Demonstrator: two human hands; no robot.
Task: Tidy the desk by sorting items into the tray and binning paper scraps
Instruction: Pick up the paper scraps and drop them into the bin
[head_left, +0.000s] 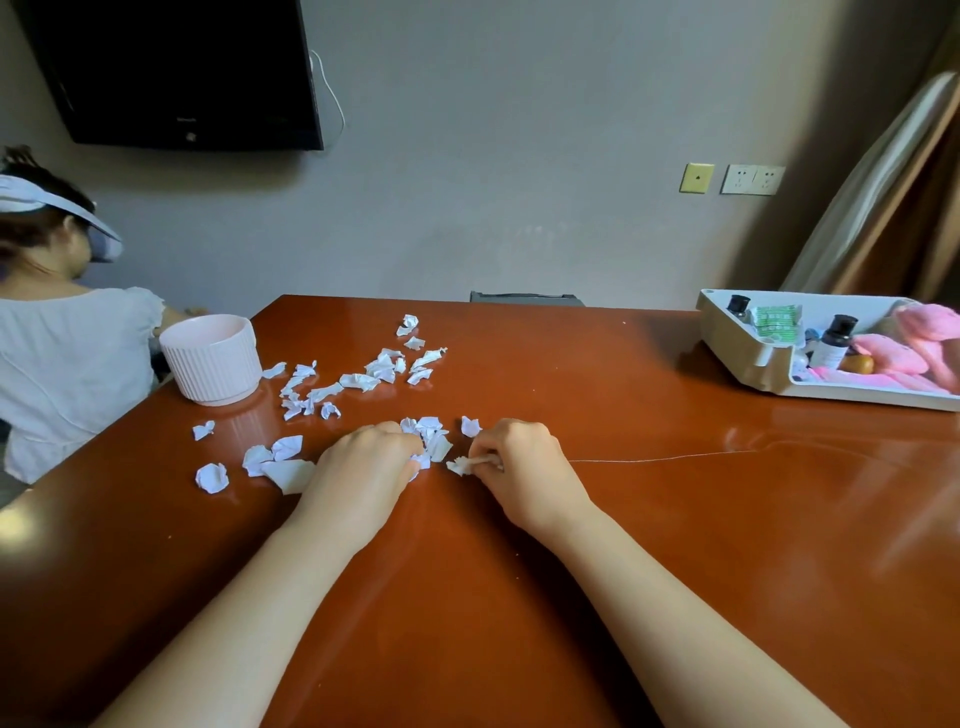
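Toward the front of the desk (571, 571), the left hand (363, 467) curls its fingers over a clump of scraps (434, 439). The right hand (522, 467) pinches a single scrap (460, 465) just beside it, many more lie strewn toward the bin (210, 358) at the left edge, and the tray (748, 364) sits filled at the far right corner. The likely trouble is the light, crumpled paper: a loosely gathered handful may shed pieces on the way to the bin, or a sweeping wrist may push strays off the left edge.
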